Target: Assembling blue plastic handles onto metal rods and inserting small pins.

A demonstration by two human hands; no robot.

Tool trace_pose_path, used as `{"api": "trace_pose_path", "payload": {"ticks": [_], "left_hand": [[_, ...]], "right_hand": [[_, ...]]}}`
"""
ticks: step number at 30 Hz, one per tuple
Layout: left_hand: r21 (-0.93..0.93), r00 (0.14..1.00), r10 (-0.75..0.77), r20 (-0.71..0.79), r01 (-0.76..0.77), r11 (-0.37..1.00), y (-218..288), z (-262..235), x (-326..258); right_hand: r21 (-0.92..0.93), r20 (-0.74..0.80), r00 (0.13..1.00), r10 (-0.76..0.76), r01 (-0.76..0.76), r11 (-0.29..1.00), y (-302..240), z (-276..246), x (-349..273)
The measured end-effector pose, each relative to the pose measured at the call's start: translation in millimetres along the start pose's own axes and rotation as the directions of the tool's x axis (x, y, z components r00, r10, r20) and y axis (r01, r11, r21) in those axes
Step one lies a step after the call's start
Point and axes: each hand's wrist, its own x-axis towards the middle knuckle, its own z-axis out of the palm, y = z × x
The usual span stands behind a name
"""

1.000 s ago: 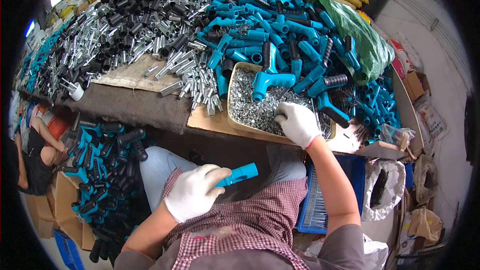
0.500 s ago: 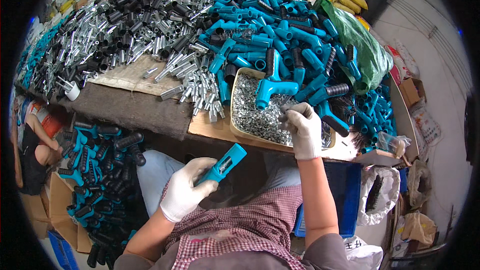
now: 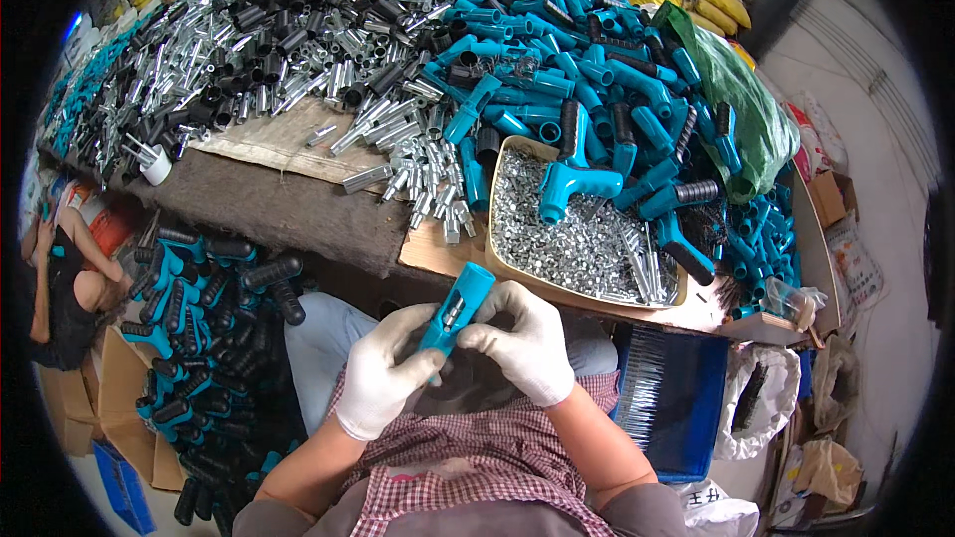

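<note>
My left hand (image 3: 383,378), in a white knit glove, is closed around a teal plastic tool housing (image 3: 468,293), tilted over my lap with its round end up and to the right. A long slot in its side shows metal inside. Gloved too, my right hand (image 3: 525,346) touches the housing's right side beside that slot, fingers bent in a pinch; what lies between the fingertips is too small to make out. Beyond my hands, a cream tray (image 3: 587,295) holds many small metal parts (image 3: 542,249). A teal handle with black grip (image 3: 587,182) rests across the tray.
Teal housings (image 3: 557,85) are heaped behind the tray, with metal and black tubes (image 3: 298,50) to the left. Black-gripped handles (image 3: 199,338) fill the lower left. A blue crate (image 3: 686,398) and white sack (image 3: 761,388) stand right. Another person (image 3: 85,278) sits at far left.
My right hand has come down from above the tray to the housing in my left hand. The left hand has moved slightly right with the housing, now held more upright. The view has shifted.
</note>
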Motion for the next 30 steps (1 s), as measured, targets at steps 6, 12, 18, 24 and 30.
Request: {"api": "trace_pose_path", "payload": {"ticks": [6, 12, 18, 24, 30], "left_hand": [[-0.121, 0.994, -0.054, 0.097, 0.065, 0.990, 11, -5, 2], [-0.374, 0.999, -0.047, -0.004, 0.042, 0.926, 12, -17, 4], [-0.478, 0.999, -0.019, -0.031, 0.001, 0.878, 5, -32, 5], [-0.447, 0.994, -0.074, -0.084, 0.029, 0.894, 3, -33, -7], [-0.390, 0.999, -0.026, -0.041, 0.008, 0.921, 9, -22, -8]], "right_hand": [[0.390, 0.245, 0.968, 0.062, -0.157, 0.908, -7, 0, 11], [-0.382, 0.492, 0.821, -0.290, 0.503, 0.775, -40, -7, 73], [-0.960, 0.186, 0.968, -0.168, 0.216, 0.180, -42, -30, 212], [-0.989, 0.144, 0.983, -0.118, 0.140, -0.038, -22, -10, 236], [-0.995, 0.084, 0.964, -0.253, 0.094, 0.028, -5, -4, 248]]}}
